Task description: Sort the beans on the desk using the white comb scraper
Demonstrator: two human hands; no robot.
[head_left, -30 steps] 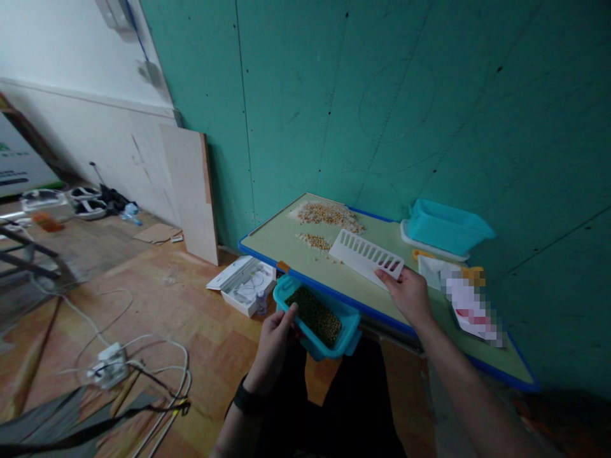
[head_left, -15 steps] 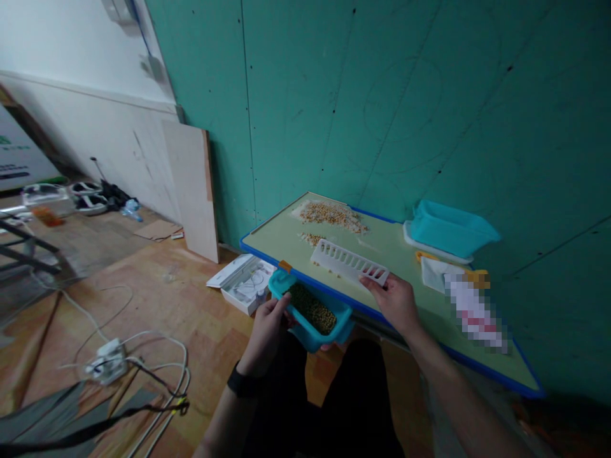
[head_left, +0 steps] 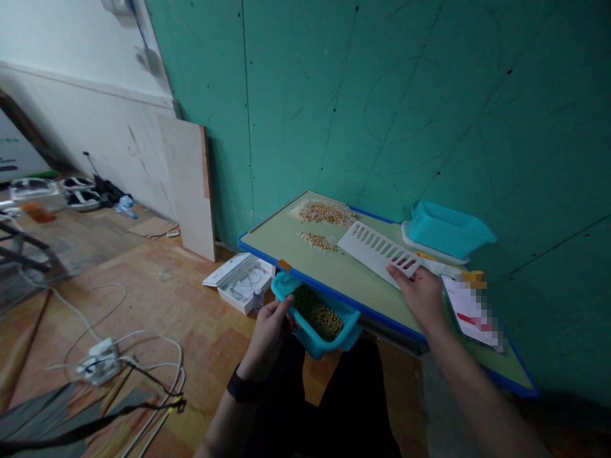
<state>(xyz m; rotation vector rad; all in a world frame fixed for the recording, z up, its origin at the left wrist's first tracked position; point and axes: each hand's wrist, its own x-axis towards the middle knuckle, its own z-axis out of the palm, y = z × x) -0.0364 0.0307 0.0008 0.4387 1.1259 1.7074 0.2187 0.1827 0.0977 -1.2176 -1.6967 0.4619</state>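
Observation:
My left hand (head_left: 273, 323) is closed on the near left rim of a blue plastic basin (head_left: 311, 343), held just below the table's front edge. Inside the basin lie dark green beans (head_left: 305, 299) and pale yellow beans (head_left: 329, 321). My right hand (head_left: 420, 292) grips one end of a white slotted plastic strip (head_left: 365, 254), tilted above the table (head_left: 286, 238). To the left of the strip lies a small group of yellow beans (head_left: 317, 241). Behind it a larger pile of yellow beans and pale grains (head_left: 324, 213) is spread out.
A second blue basin (head_left: 449, 226) stands on a white lid at the back right, against the green wall. In front are a yellow item (head_left: 474, 278) and a white card (head_left: 470, 312). An opened white box (head_left: 245, 283) and a power strip with cables (head_left: 100, 361) lie on the floor.
My right hand has moved the white strip to the right and back, off the beans near the table's front edge. The left hand and basin have shifted slightly right.

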